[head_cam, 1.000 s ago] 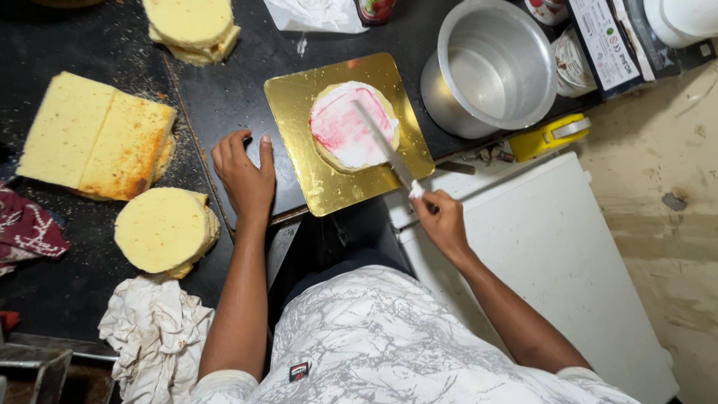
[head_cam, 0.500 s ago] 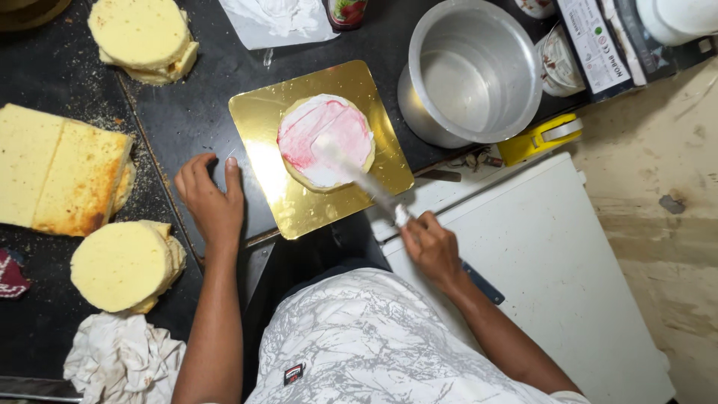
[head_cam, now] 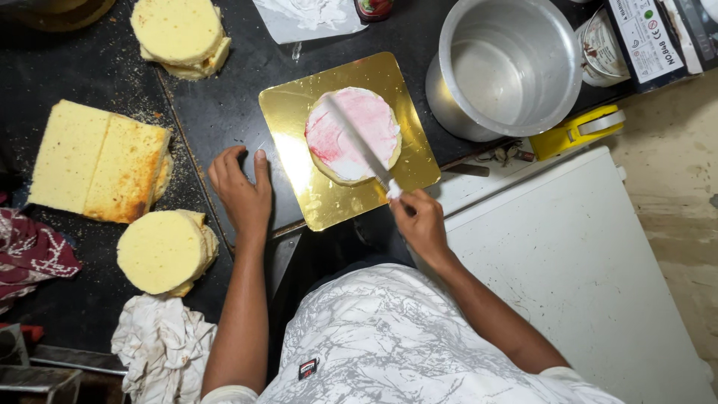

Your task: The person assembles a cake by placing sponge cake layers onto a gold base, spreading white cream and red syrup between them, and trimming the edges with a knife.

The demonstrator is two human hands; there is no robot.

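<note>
- Right hand (head_cam: 419,221): fingers are closing around the handle of a palette knife (head_cam: 359,146), whose long flat blade is lying across the top of the cake round.
- Left hand (head_cam: 241,191): it is lying open, palm down, on the dark worktop (head_cam: 224,97), touching the near left edge of the gold board and gripping nothing.
- Gold cake board (head_cam: 299,150): this square, stiff card is sitting near the counter's front edge; it is probably light and apt to slide, so it is best steadied at a bare corner.
- Cake round (head_cam: 351,135): it is resting at the board's centre, coated with pink and white cream. It is likely soft, crumbly and slippery on top, so it is better moved by its board than by its sides.
- Metal pot (head_cam: 508,67): it is standing just beyond the board, to the right.
- Plain sponge rounds (head_cam: 164,251) and a sponge slab (head_cam: 97,161): these are lying well apart, to the left.
</note>
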